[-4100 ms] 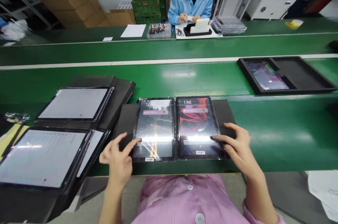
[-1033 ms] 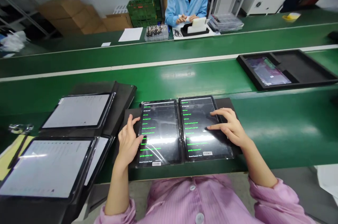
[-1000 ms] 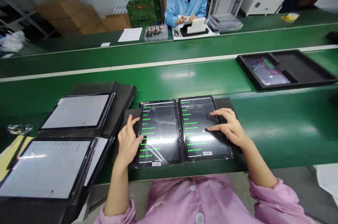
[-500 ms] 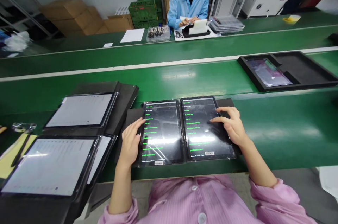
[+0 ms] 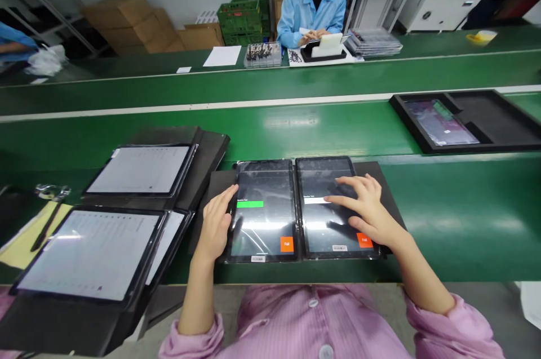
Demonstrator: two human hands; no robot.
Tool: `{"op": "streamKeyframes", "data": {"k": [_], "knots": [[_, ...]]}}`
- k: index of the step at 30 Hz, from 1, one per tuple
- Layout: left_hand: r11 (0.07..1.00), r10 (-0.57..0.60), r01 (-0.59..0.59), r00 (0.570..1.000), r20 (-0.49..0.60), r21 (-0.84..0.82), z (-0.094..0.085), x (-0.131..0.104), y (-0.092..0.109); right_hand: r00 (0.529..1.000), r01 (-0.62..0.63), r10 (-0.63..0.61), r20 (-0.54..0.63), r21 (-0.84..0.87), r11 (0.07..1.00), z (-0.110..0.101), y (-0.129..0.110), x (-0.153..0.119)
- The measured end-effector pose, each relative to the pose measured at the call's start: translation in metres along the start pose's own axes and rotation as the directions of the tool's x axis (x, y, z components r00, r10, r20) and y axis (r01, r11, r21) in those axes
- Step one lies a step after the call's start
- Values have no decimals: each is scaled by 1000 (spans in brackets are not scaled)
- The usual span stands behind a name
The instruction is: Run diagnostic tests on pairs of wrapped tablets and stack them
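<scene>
Yellow paper (image 5: 21, 249) is lying on the green worktop (image 5: 456, 207) near half past eight, measured from the centre of the view, with a slim dark object (image 5: 46, 230) resting across it. At eight o'clock, a nearer pale-screened tablet (image 5: 91, 252) is lying on a black base (image 5: 71, 319), partly covering another tablet (image 5: 169, 240) at its right. Beyond it, at nine, an upper pale-screened tablet (image 5: 139, 170) is resting on dark, flat boxes (image 5: 203, 173). Cardboard boxes (image 5: 122, 26) are standing at ten.

At half past seven, the left hand (image 5: 217, 224) is staying open, fingers together and slightly bent, fingertips at the left edge of the left dark-screened tablet (image 5: 262, 178). That tablet is lying at six o'clock, showing a green bar (image 5: 250, 204) and an orange "Fail" button (image 5: 287, 244). Beside it, at four, the right dark-screened tablet (image 5: 323, 226) is showing a white bar (image 5: 313, 200) and its own "Fail" button (image 5: 365, 240).

Between twelve and one, across the worktop, a co-worker (image 5: 310, 15) in a light-blue jacket is sitting. Between three and four, the right hand (image 5: 369, 207) is spreading open over the right tablet, one fingertip at the white bar; whether it is touching, I cannot tell. Just before three, a black tray (image 5: 502, 116) is holding another tablet (image 5: 442, 122) in its left compartment.
</scene>
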State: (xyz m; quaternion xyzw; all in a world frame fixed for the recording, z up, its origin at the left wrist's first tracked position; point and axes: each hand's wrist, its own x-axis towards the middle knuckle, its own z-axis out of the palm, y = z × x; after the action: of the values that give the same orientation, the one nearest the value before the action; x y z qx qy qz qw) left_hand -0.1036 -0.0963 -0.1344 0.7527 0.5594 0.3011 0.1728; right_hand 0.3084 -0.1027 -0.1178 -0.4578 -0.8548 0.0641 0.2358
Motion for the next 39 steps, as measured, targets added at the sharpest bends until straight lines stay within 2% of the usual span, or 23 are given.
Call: {"op": "streamKeyframes", "data": {"k": [3,5,7,12,15,18,20,21,24,26,28,32,36,39], "knots": [[1000,-6,6,1000,-3,-11,0,0,-1,999,20,-20,46,-5,1000,3,-3,7],[1000,-16,16,1000,-7,-22,0,0,0,1000,-10,12,-19,60,998,5,2,9],[999,-37,37,999,-5,-21,1,0,1,987,-73,94,-129,155,985,4,9,7],[995,-96,96,995,1,-24,3,-2,3,881,-201,307,-360,303,932,5,19,-2],[989,-150,150,985,87,13,-5,-1,-1,836,-215,354,-420,342,915,9,18,-3],[982,-182,164,947,264,92,-18,20,-4,832,-193,328,-446,322,927,12,17,-2],[977,-206,172,918,338,128,-23,49,-2,834,-175,304,-460,303,937,12,17,-2],[971,-230,192,909,348,141,-22,68,0,829,-168,299,-472,299,939,12,18,-3],[964,-259,223,917,304,147,-9,122,6,799,-159,310,-515,316,935,13,22,-9],[962,-270,239,907,323,132,2,145,7,770,-169,343,-539,345,923,15,25,-15],[959,-284,262,901,329,109,9,153,7,731,-196,408,-546,405,893,18,29,-22],[939,-343,330,897,278,93,15,147,5,660,-233,555,-506,565,792,25,37,-28],[909,-417,403,886,203,108,21,145,2,663,-254,591,-459,605,754,27,36,-26],[929,-365,368,891,271,45,18,147,-6,665,-252,605,-439,630,734,25,33,-23]]}}
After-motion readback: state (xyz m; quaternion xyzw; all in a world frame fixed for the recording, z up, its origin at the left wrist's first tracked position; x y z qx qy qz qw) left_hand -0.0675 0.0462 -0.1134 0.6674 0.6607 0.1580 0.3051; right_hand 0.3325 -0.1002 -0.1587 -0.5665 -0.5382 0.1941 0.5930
